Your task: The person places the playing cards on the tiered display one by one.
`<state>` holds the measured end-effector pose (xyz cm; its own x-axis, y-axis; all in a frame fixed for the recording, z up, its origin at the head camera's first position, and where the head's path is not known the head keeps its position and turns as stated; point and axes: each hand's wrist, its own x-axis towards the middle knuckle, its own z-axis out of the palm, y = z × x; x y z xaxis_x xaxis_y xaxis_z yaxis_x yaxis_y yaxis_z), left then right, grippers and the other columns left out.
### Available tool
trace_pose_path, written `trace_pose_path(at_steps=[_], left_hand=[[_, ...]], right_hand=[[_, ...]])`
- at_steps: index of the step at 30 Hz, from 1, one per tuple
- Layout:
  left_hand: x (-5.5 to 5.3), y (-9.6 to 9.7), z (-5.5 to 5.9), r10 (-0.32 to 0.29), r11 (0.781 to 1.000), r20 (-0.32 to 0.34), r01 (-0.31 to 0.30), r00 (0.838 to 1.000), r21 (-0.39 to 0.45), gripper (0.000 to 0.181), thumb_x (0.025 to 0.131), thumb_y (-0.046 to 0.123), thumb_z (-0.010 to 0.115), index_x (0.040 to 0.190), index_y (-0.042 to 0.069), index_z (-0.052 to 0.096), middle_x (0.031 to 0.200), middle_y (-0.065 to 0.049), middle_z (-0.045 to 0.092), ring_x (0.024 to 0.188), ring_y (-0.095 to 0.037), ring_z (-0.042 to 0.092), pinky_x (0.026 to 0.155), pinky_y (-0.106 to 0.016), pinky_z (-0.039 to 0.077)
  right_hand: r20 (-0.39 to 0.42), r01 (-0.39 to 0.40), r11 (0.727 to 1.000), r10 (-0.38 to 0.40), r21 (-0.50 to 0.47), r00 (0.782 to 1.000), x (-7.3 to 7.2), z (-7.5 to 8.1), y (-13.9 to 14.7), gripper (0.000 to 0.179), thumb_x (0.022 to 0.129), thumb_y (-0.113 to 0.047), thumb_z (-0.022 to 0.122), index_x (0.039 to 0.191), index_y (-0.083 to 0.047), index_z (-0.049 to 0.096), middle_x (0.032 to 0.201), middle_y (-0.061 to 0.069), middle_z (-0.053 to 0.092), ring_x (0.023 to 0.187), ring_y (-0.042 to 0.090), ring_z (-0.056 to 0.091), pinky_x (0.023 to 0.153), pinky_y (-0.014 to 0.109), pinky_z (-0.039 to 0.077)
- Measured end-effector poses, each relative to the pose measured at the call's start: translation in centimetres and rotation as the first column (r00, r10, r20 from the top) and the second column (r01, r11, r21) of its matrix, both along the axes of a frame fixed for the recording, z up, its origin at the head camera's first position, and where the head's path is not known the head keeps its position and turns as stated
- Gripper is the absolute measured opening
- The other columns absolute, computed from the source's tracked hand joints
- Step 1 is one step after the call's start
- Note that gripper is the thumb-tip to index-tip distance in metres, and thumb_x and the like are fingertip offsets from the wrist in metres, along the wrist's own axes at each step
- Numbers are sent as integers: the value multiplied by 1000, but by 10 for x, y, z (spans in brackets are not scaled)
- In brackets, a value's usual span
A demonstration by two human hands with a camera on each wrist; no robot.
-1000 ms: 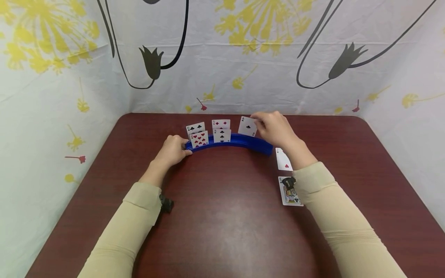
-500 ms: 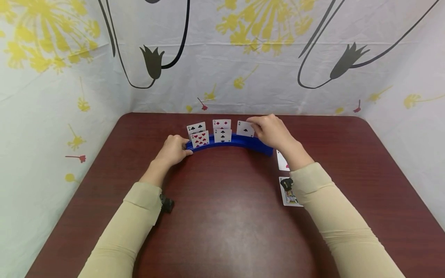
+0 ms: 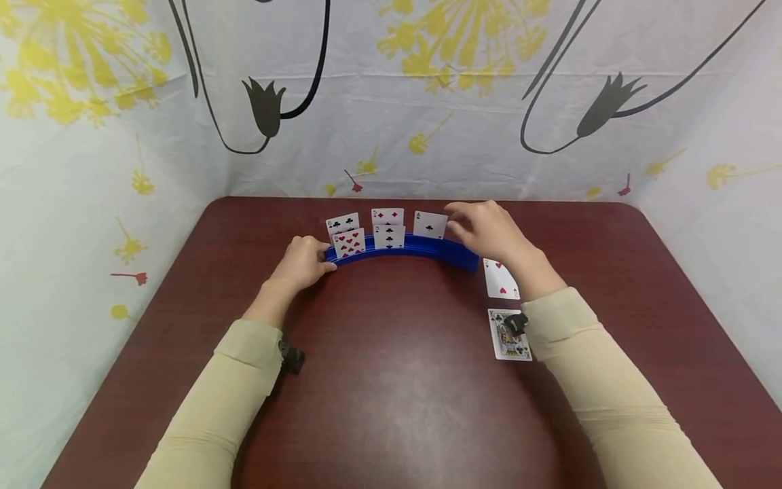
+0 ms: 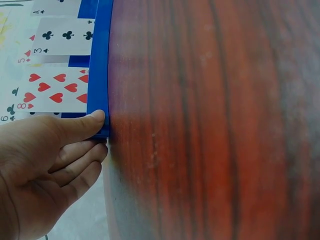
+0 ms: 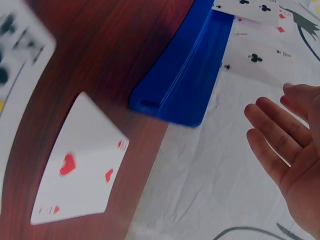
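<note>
My left hand (image 3: 301, 263) pinches the left end of a curved blue card holder (image 3: 452, 252), thumb on its front edge in the left wrist view. In the holder stand an eight of hearts (image 4: 55, 90) before a six of clubs (image 3: 343, 223), and a three of clubs (image 3: 389, 238) before a five of diamonds (image 3: 387, 216). Farther right, an ace of clubs (image 3: 430, 225) stands upright in the back. My right hand (image 3: 489, 227) is just right of the ace, holding nothing, its fingers loosely bent and apart from the card in the right wrist view (image 5: 295, 135).
Below my right forearm, a two of hearts (image 3: 501, 282) and a king of clubs (image 3: 504, 339) lie face up on the dark wooden table (image 3: 391, 394). A patterned white cloth (image 3: 342, 136) hangs behind and at both sides.
The ace of clubs has gone down into the holder and straightened. My right hand has let go of it and drawn slightly right. The left hand has stayed at the holder's end.
</note>
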<state>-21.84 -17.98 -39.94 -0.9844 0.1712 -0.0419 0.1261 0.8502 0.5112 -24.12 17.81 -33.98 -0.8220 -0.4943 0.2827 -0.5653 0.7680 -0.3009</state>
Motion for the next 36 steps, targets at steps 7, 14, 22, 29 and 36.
trace_pose_path(at_steps=[7, 14, 22, 29, 36], left_hand=[[0, 0, 1, -5, 1000, 6, 5, 1000, 6, 46, 91, 12, 78, 131, -5, 65, 115, -24, 71, 99, -29, 69, 90, -45, 57], [0, 0, 1, -6, 1000, 12, 6, 1000, 2, 46, 91, 13, 77, 132, -5, 65, 114, -24, 71, 98, -29, 69, 90, -46, 56], [1, 0, 1, -11, 1000, 8, 11, 1000, -6, 45, 92, 13, 77, 131, -5, 65, 110, -23, 72, 96, -28, 69, 88, -45, 57], [1, 0, 1, -11, 1000, 8, 11, 1000, -5, 45, 91, 13, 77, 131, -5, 66, 110, -23, 72, 95, -29, 69, 89, -46, 57], [1, 0, 1, -11, 1000, 8, 12, 1000, -6, 45, 91, 13, 77, 131, -5, 65, 109, -23, 72, 95, -29, 69, 88, -46, 57]], right_hand=[[-9, 30, 999, -30, -19, 1000, 3, -2, 21, 28, 96, -15, 68, 122, -4, 70, 101, 9, 77, 90, 29, 72, 82, 51, 53], [21, 58, 998, -58, -1, 998, 10, -2, 39, 30, 97, -15, 66, 124, -3, 68, 102, 11, 77, 91, 31, 72, 82, 52, 52], [60, 80, 997, -80, 13, 995, 18, -2, 59, 30, 98, -14, 65, 125, -1, 67, 102, 14, 76, 90, 34, 72, 80, 53, 53], [80, 100, 995, -101, 20, 992, 25, -5, 74, 27, 97, -13, 66, 121, -1, 69, 102, 13, 76, 92, 32, 72, 81, 53, 53], [101, 97, 995, -100, 34, 990, 31, -8, 86, 29, 96, -15, 68, 122, 0, 68, 105, 15, 75, 94, 30, 72, 82, 53, 52]])
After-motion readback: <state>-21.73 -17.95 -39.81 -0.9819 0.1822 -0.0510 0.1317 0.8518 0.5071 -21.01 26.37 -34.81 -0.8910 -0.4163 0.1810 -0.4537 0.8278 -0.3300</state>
